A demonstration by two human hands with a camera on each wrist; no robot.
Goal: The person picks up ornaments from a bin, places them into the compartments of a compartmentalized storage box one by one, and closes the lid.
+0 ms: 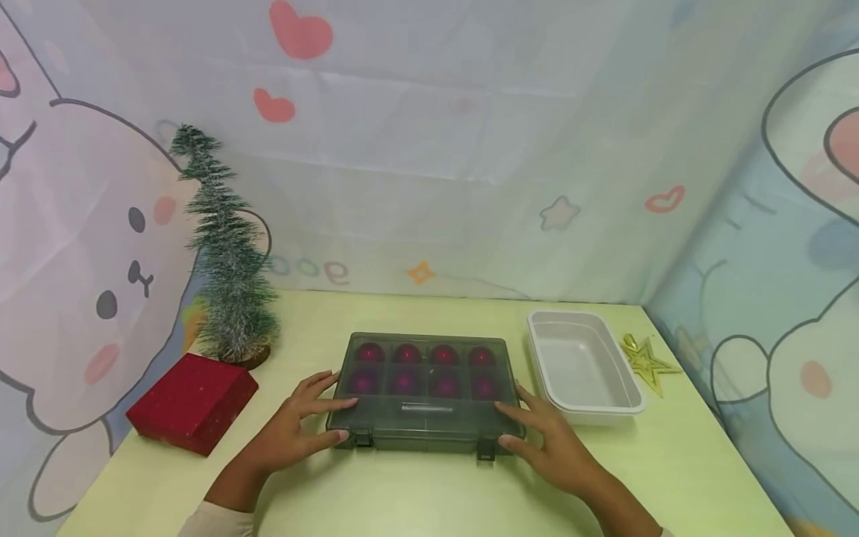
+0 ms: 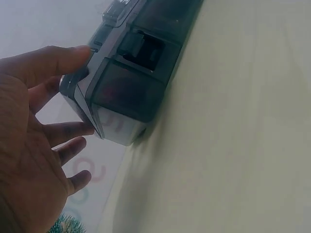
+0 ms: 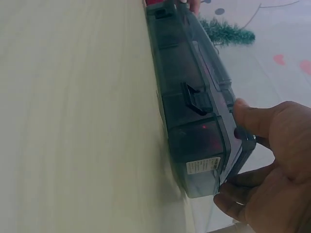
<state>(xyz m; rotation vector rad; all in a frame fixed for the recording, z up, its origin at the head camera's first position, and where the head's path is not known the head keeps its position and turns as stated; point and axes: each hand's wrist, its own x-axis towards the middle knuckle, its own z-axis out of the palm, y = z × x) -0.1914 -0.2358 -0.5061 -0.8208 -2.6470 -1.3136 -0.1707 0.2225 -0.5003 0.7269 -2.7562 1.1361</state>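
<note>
A dark see-through plastic storage box [image 1: 429,442] lies on the table, with several red balls [image 1: 406,353] in its compartments beneath the lid [image 1: 382,412]. My left hand [image 1: 290,431] holds the lid's left end, thumb on top near the front corner and fingers spread along the side. At the other end, my right hand [image 1: 553,447] holds the lid the same way, with fingertips at its side edge [image 3: 243,160]. Both front latches, the left one [image 2: 144,51] and the right one [image 3: 196,99], stand unfastened. A narrow wedge-shaped gap shows between lid and body in the left wrist view.
A small green artificial tree [image 1: 231,276] stands at the back left behind a red box [image 1: 192,403]. Right of the storage box sits a white plastic tray [image 1: 584,365], with a gold star ornament [image 1: 647,363] beside it. Printed cloth hangs around the table.
</note>
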